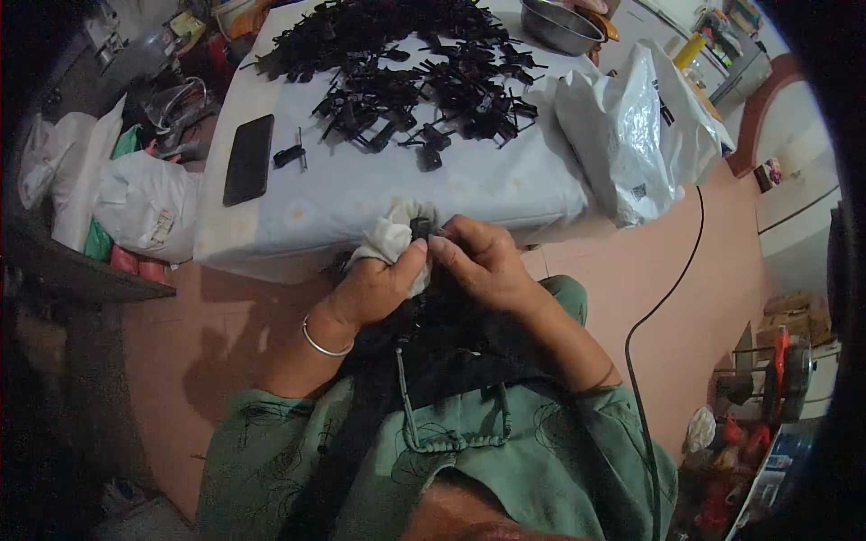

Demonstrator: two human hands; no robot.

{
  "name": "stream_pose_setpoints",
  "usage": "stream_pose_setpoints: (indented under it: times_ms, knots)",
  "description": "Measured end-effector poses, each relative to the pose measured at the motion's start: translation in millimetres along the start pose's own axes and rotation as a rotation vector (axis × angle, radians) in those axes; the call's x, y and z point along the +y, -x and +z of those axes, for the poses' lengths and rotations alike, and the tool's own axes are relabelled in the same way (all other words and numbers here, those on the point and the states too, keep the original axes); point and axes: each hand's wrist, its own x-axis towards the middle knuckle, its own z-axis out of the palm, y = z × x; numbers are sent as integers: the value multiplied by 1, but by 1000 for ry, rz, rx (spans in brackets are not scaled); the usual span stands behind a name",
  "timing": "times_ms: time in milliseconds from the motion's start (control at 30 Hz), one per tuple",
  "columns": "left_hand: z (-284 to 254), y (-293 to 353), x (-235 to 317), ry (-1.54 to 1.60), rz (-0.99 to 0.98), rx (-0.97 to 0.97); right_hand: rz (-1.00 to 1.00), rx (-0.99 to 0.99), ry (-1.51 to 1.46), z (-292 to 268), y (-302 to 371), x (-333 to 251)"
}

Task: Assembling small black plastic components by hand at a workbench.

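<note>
Just off the table's near edge, my left hand [386,281] is closed round a white cloth [390,236] and a small black plastic part [420,228]. My right hand [483,261] meets it from the right, thumb and forefinger pinched at the part's side; what exactly lies between those fingertips is too small to make out. Across the table is a large heap of similar black parts [388,99], with thin prongs sticking out. One single black part [290,157] lies apart from the heap, beside a dark phone [248,160].
A white cloth covers the table [361,203]. On its right side stands a crumpled white plastic bag [622,135], with a metal bowl [561,27] behind. A black cable [663,307] runs down the right. White bags [149,203] crowd a shelf at left.
</note>
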Motion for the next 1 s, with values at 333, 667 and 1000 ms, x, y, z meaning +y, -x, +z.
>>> stream_pose_setpoints:
  times_ms: [333,667,1000]
  knots:
    - [16,-4,10,-431,337,151,20,-40,-41,8,-6,8]
    - [-1,-9,4,-579,188,22,119,134,651,-17,-46,26]
    - [-7,-12,3,-423,35,224,-12,215,862,-19,-62,44]
